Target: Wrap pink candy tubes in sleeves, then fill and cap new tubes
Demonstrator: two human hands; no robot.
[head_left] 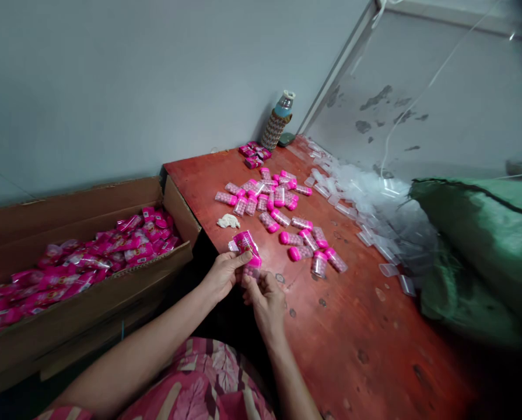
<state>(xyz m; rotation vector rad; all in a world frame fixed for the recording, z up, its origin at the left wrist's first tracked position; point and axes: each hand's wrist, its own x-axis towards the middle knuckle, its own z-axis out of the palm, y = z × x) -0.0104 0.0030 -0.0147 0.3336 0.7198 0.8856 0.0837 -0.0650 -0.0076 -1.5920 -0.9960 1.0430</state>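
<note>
Both my hands meet at the near left edge of the red table. Between them is a small pink packet with a printed label. My left hand pinches it with the thumb on top. My right hand is closed on the lower end, where small pink beads show through clear plastic. Several clear containers of pink beads with bright pink caps lie scattered on the table beyond my hands. A crumpled white scrap lies just past the packet.
A cardboard box full of pink packets stands at the left. Dark pink packets and a bottle in a knitted cover are at the back. Empty clear containers and a green sack are at the right.
</note>
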